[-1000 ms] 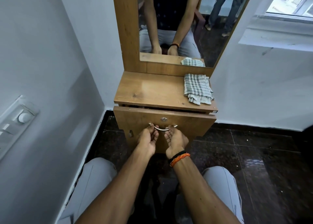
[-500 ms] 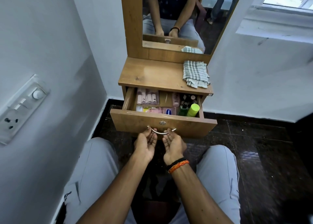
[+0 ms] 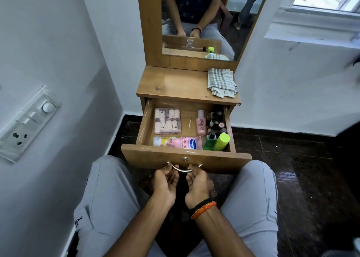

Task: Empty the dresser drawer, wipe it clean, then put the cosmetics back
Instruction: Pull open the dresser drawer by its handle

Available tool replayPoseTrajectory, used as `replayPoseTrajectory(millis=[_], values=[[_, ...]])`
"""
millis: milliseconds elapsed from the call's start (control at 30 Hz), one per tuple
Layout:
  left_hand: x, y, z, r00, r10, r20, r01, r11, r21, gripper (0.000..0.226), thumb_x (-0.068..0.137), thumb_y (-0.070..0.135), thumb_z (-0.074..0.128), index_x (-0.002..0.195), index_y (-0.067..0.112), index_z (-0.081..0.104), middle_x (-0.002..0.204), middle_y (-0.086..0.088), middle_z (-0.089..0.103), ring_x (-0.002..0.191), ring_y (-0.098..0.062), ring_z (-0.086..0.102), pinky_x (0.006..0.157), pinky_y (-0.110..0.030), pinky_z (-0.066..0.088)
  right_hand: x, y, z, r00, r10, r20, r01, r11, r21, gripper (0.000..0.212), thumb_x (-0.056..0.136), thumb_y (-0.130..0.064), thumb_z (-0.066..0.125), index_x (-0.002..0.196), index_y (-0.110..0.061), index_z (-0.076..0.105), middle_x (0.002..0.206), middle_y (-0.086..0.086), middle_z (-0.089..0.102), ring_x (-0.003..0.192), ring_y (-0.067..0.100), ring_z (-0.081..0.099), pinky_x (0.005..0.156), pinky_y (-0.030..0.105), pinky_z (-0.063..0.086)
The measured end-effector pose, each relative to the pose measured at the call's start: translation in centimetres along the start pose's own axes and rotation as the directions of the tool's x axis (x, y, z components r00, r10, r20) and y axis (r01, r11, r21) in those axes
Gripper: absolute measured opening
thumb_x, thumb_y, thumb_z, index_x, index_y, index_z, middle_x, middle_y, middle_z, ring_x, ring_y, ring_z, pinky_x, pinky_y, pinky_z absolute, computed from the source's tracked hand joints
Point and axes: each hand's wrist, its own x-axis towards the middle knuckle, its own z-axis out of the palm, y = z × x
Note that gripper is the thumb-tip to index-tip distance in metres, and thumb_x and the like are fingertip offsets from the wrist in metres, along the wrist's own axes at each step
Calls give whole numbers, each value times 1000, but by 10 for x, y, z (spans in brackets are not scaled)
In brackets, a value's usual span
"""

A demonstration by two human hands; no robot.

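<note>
We are seeing the wooden dresser top (image 3: 175, 85) carrying a folded checked cloth (image 3: 221, 82) at its right rear, while the open drawer (image 3: 148, 120) is holding a clear case (image 3: 167, 121), pink tube (image 3: 187, 143), pink bottle (image 3: 201, 123) and green-capped bottle (image 3: 222, 141).

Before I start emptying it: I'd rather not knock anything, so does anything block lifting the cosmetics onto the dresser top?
Nothing visible covers the open drawer. On the dresser top, only the checked cloth occupies the right side.
</note>
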Motion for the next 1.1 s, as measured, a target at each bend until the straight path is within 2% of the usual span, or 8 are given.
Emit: replayPoseTrajectory(millis=[100,200,533,700,800,933,1033,1100], values=[[-7,-5,-4,1000,9,-23,-9,1000,-1,15,90,3,55,78,5,64,63,-8,67,63,-15,57,60,-21,45,-5,7,-6,1000,-15,-27,14,1000,-27,9,78,1,64,80,-7,66,73,4,63,60,11,52,55,22,41],[-13,-8,-7,999,12,-51,-12,1000,-15,19,90,5,51,74,6,62,55,-6,64,59,-15,53,57,-21,39,-10,10,-11,998,-36,-55,33,998,-50,10,76,3,64,79,-6,67,72,5,64,59,12,52,53,23,41],[-26,-11,-9,996,33,-88,-32,999,5,23,88,8,49,68,7,60,50,-4,61,57,-15,48,56,-23,34,-17,11,-20,998,-28,-65,23,997,-72,9,75,3,68,77,-6,69,63,2,67,52,10,54,44,18,44],[-36,-5,-2,990,39,-139,-26,996,90,17,90,8,52,74,7,59,62,-6,57,56,-14,48,54,-22,39,-29,10,-21,997,-38,-66,33,997,-76,14,81,0,68,94,-4,68,71,2,63,63,11,56,56,23,47],[-49,-2,-1,981,34,-189,-4,988,154,10,89,11,57,81,7,60,70,-6,52,62,-15,48,56,-25,42,-45,7,-26,998,-23,-66,19,997,-71,13,83,0,63,95,-4,65,76,5,62,68,13,57,59,25,47],[-73,3,0,989,30,-146,-5,986,165,10,89,10,57,79,8,60,68,-4,48,60,-14,44,53,-26,39,-72,-12,-24,999,-36,21,36,999,-15,13,89,2,59,95,-7,65,80,5,63,70,13,56,60,25,46],[-91,12,4,998,43,-53,-33,985,171,9,86,11,62,77,10,60,58,0,46,50,-11,40,41,-22,33,-93,-34,-15,979,-139,149,137,990,23,15,91,0,61,104,-7,65,81,5,65,68,12,58,60,24,49],[-100,23,12,996,71,52,-79,981,176,4,86,11,62,82,10,63,55,2,46,46,-8,39,37,-19,32,-101,-50,-6,941,-230,249,233,972,18,17,91,-1,63,108,-7,66,87,7,67,70,12,61,64,24,52]])
